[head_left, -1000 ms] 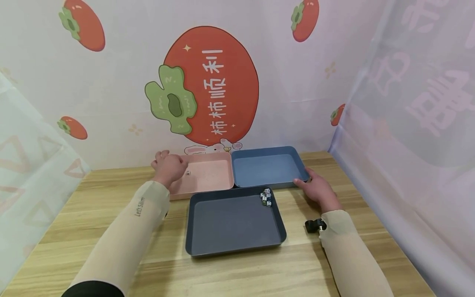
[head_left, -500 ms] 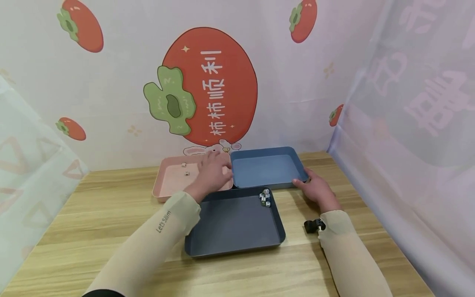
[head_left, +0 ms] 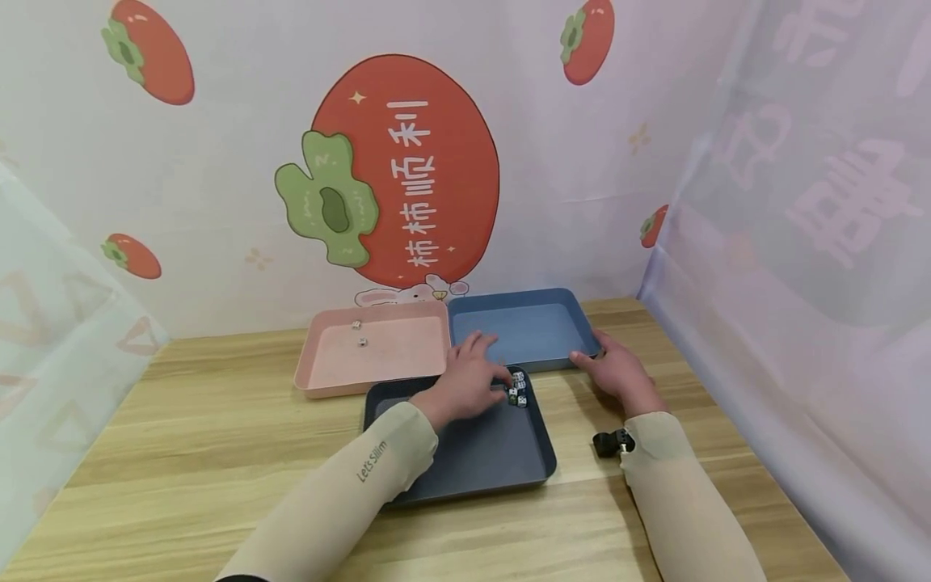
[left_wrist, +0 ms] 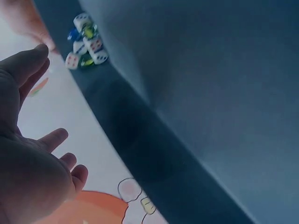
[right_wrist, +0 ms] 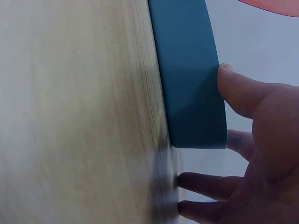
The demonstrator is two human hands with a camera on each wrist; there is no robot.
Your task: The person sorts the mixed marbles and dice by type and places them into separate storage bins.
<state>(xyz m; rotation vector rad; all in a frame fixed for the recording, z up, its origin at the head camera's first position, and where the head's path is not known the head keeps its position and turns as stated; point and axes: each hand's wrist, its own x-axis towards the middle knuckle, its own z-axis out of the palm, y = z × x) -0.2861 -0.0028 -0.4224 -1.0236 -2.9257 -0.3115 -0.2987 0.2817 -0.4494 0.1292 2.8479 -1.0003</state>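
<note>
My relaxed left hand (head_left: 469, 384) is hovering over the dark tray (head_left: 487, 457) by the dice (left_wrist: 95, 45) in its far right corner, contact unclear; my right hand (head_left: 620, 372) is gripping the blue tray (head_left: 527, 330), likely for steadiness.

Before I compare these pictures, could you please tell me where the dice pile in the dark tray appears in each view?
Head: the dice pile sits right of centre, in the far right corner of the dark tray.
Left wrist: the dice pile is at upper left, near the tray's edge.
Right wrist: not in it.
Shared landmark: the printed backdrop, visible in all three.
</note>
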